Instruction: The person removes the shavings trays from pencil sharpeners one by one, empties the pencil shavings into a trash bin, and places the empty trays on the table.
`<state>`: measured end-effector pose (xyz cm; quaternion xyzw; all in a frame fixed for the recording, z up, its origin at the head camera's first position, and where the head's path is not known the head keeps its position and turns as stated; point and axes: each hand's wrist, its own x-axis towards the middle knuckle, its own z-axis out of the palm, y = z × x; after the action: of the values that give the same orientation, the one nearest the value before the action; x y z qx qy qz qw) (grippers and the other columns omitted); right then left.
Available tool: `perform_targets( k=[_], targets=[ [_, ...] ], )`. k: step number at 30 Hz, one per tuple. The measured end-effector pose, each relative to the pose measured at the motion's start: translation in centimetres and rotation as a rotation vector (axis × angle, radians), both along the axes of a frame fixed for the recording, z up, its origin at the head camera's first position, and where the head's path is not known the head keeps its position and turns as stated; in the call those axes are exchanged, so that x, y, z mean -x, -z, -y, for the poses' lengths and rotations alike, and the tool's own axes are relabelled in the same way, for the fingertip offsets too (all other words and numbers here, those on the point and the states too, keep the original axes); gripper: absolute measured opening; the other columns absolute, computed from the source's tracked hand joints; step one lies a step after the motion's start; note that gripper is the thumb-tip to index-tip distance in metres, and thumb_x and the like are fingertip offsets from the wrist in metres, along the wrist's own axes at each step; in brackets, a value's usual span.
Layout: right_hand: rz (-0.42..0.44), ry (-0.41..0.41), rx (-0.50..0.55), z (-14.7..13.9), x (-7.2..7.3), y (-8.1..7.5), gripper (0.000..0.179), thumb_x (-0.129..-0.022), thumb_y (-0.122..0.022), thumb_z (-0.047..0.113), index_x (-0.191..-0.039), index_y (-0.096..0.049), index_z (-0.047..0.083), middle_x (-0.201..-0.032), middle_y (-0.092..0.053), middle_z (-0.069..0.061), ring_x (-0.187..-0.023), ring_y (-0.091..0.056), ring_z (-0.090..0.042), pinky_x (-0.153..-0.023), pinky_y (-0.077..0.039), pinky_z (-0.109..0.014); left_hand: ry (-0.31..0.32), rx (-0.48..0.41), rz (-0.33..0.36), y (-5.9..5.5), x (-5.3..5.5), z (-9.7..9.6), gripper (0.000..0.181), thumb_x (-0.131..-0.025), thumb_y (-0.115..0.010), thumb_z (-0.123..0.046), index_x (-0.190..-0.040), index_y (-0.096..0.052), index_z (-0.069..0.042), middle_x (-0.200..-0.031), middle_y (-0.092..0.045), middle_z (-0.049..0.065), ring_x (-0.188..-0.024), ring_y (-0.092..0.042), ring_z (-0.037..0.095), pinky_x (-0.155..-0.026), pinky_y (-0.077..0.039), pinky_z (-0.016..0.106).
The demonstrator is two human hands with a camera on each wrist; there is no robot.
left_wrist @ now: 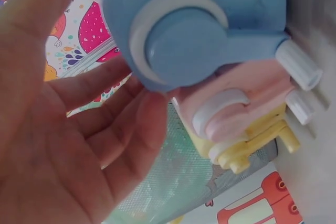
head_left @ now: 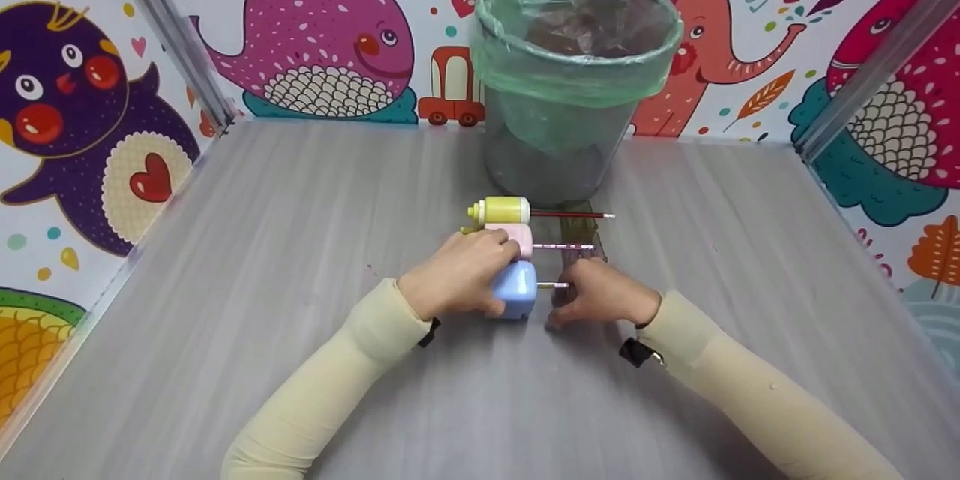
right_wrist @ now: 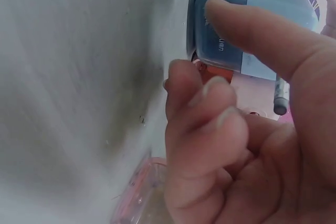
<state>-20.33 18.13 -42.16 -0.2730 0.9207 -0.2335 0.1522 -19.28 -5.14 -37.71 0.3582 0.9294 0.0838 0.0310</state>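
Three crank pencil sharpeners lie in a row, each with a pencil sticking out: a blue one [head_left: 516, 286], a pink one [head_left: 525, 238] and a yellow one [head_left: 504, 209]. My left hand [head_left: 461, 270] grips the blue sharpener, thumb on its near side, fingers across its far side beside the pink one. The blue sharpener's crank [left_wrist: 247, 48] faces my left palm. My right hand [head_left: 600, 291] is at its pencil end, fingers loosely bent and thumb stretched over the dark blue drawer [right_wrist: 223, 30]. Whether the thumb touches the drawer, I cannot tell.
A see-through yellowish tray [head_left: 577, 219] and a pinkish tray [head_left: 598, 249] lie right of the sharpeners, partly behind the pencils and right hand. A bin [head_left: 555, 157] with a green bag liner stands behind them. Printed panels surround the grey table [head_left: 300, 202].
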Motion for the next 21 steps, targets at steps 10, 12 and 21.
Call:
perform_targets(
  k=[10, 12, 21],
  targets=[
    [-0.006, -0.003, 0.011, 0.2, 0.3, 0.4, 0.029, -0.072, -0.085, 0.019, -0.090, -0.071, 0.001, -0.078, -0.070, -0.005, -0.066, -0.055, -0.008, -0.061, -0.046, -0.025, -0.019, 0.044, -0.058, 0.0, -0.1, -0.1, 0.055, -0.077, -0.085, -0.035, -0.121, -0.064, -0.009, -0.119, -0.066, 0.007, -0.111, -0.060, 0.024, -0.091, -0.055, 0.046],
    [0.001, 0.002, 0.013, 0.2, 0.5, 0.6, 0.030, -0.072, -0.085, 0.019, -0.091, -0.070, 0.001, -0.078, -0.068, -0.005, -0.067, -0.053, -0.010, -0.061, -0.044, -0.026, -0.024, 0.053, -0.058, 0.1, -0.1, -0.2, 0.056, -0.077, -0.085, -0.036, -0.122, -0.065, -0.009, -0.120, -0.066, 0.007, -0.111, -0.059, 0.024, -0.092, -0.055, 0.046],
    [0.158, 0.080, 0.057, 0.0, 0.5, 1.1, 0.041, -0.076, -0.086, 0.022, -0.105, -0.067, 0.001, -0.080, -0.062, -0.002, -0.064, -0.054, -0.011, -0.058, -0.046, -0.028, -0.046, 0.068, -0.042, -0.1, -0.1, -0.4, 0.055, -0.078, -0.086, -0.036, -0.122, -0.066, -0.009, -0.120, -0.063, 0.007, -0.111, -0.059, 0.023, -0.092, -0.054, 0.047]
  ],
)
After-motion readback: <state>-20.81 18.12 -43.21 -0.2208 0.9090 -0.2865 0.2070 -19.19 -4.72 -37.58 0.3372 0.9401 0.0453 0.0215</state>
